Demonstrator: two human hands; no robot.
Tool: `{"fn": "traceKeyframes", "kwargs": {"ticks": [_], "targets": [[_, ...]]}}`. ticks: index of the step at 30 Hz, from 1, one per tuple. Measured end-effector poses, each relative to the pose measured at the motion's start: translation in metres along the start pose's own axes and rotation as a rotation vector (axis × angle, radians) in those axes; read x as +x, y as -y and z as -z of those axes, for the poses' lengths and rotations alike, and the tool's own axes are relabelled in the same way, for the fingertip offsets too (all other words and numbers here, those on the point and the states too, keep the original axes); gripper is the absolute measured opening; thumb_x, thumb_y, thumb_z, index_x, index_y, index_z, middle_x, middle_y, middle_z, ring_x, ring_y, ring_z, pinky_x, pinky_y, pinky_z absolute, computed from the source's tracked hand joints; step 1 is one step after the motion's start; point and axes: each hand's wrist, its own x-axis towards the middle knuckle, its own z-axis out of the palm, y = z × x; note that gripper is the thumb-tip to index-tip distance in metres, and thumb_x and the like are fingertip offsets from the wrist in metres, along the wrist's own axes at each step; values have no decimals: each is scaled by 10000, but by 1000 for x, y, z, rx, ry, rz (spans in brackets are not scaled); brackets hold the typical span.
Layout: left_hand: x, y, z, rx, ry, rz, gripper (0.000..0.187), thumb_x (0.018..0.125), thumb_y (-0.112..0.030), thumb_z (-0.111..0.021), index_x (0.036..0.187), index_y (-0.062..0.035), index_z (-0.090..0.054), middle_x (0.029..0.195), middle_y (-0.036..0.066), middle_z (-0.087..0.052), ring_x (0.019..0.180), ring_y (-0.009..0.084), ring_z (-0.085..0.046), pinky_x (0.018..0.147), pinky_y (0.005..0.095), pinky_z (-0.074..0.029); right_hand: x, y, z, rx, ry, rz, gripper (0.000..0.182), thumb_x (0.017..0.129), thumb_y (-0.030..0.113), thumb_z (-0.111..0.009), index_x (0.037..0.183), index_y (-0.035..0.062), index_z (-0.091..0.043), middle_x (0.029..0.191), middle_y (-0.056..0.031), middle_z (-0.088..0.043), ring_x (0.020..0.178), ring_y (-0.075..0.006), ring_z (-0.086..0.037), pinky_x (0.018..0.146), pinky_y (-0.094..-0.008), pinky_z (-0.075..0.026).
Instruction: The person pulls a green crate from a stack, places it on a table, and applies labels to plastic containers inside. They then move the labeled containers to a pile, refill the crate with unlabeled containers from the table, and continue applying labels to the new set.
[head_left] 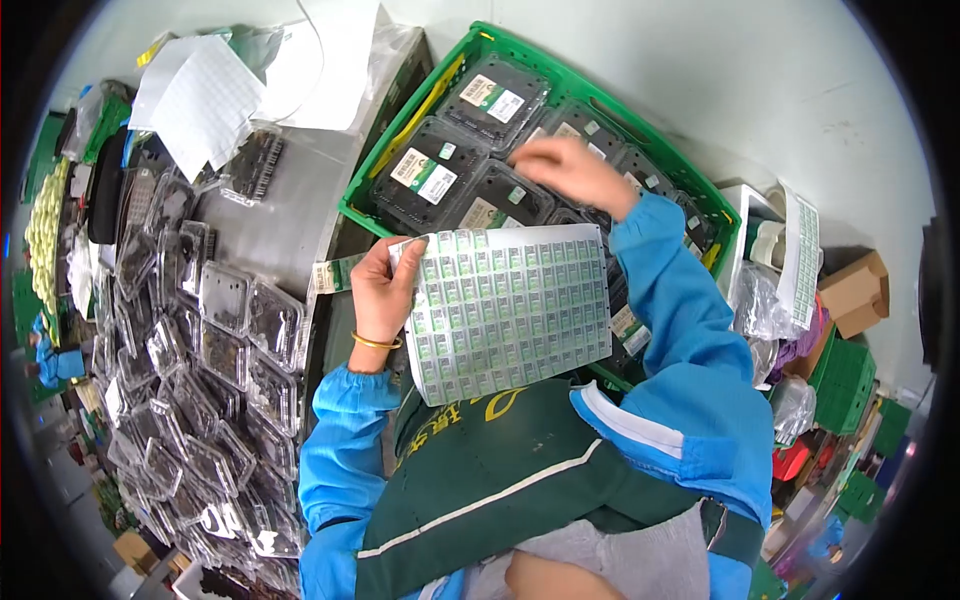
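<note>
My left hand (pixel 384 288) grips the left edge of a sheet of small green-and-white stickers (pixel 508 312), thumb on top, in front of my apron. Its top row is partly bare backing. Over the green crate (pixel 610 98), my right hand (pixel 580 174) reaches in with fingers drawn together; what they hold, if anything, is too small to make out. Beneath and beside it lie dark-filled clear plastic clamshell boxes (pixel 415 205) with larger labels. A small square sticker (pixel 447 151) shows on one box at the left. The sheet and my right arm hide part of the crate.
Many clear plastic clamshells (pixel 225 350) lie piled on the metal table (pixel 290 190) at left. White paper sheets (pixel 205 95) rest at its far end. On the right are a cardboard box (pixel 855 292), another sticker sheet (pixel 803 255) and a green crate (pixel 843 385). A wall stands behind.
</note>
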Motion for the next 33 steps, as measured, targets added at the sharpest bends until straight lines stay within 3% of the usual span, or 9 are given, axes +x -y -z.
{"fn": "traceKeyframes", "kwargs": {"ticks": [4, 8, 12, 16, 22, 24, 26, 27, 33], "targets": [[4, -2, 3, -21, 8, -18, 187, 871, -160, -660, 909, 21, -633, 702, -35, -600, 611, 13, -484, 536, 173, -396, -7, 39, -33, -14, 354, 34, 229, 852, 131, -625, 1023, -22, -632, 924, -89, -665, 853, -152, -614, 769, -296, -483], [7, -1, 8, -39, 3, 8, 188, 873, -168, -658, 896, 17, -636, 696, -40, -595, 604, 12, -477, 530, 178, -395, -9, 48, -47, 183, 280, -28, 176, 835, 80, -630, 974, -28, -628, 891, -84, -652, 825, -159, -612, 753, -293, -480], [15, 16, 28, 22, -132, -57, 206, 874, -203, -660, 884, 2, -648, 694, -44, -585, 601, 19, -452, 540, 188, -388, -1, 46, -54, 82, 121, 213, 111, 843, 72, -621, 914, -12, -612, 871, -46, -629, 808, -109, -580, 737, -276, -470], [35, 19, 114, 146, -493, -24, 184, 882, -198, -647, 874, -15, -656, 727, -39, -597, 601, 32, -465, 537, 193, -389, 48, 6, -23, 230, -412, -4, 138, 856, 117, -616, 933, 2, -619, 840, -1, -622, 779, -77, -547, 703, -240, -447], [44, 37, 245, 214, -915, -116, 268, 933, -213, -565, 1008, 35, -632, 820, 12, -641, 715, 59, -544, 630, 220, -453, 124, -73, 7, -48, -783, -205, 194, 797, 215, -661, 882, 41, -672, 818, -110, -682, 732, -221, -650, 681, -338, -495], [45, 62, 268, 251, -887, -94, 393, 915, -252, -586, 1169, 47, -553, 994, 117, -634, 901, 181, -587, 770, 313, -490, 134, -76, 8, -131, -789, -267, 196, 787, 234, -668, 871, 58, -674, 833, -120, -681, 754, -258, -656, 694, -366, -500], [46, 56, 250, 1226, -1023, -125, 556, 878, -286, -624, 1293, 37, -442, 1231, 232, -513, 1155, 330, -488, 951, 419, -433, 138, -76, 8, -411, -788, -360, 212, 764, 260, -685, 858, 73, -651, 843, -124, -678, 799, -316, -644, 710, -413, -499], [48, 49, 235, 1039, -922, -75, 672, 835, -301, -669, 1338, 35, -376, 1354, 280, -371, 1293, 402, -324, 1060, 452, -327, 139, -75, 8, -426, -827, -350, 209, 767, 249, -687, 857, 73, -618, 818, -120, -669, 799, -329, -636, 701, -426, -495], [123, 61, 109, 452, -367, -143, 477, 831, -197, -679, 1260, -50, -532, 1210, 158, -581, 1048, 246, -587, 811, 355, -494, 73, -52, 21, -328, -795, -111, 201, 794, 204, -664, 893, 41, -601, 834, -128, -654, 769, -302, -635, 680, -385, -494]]}}
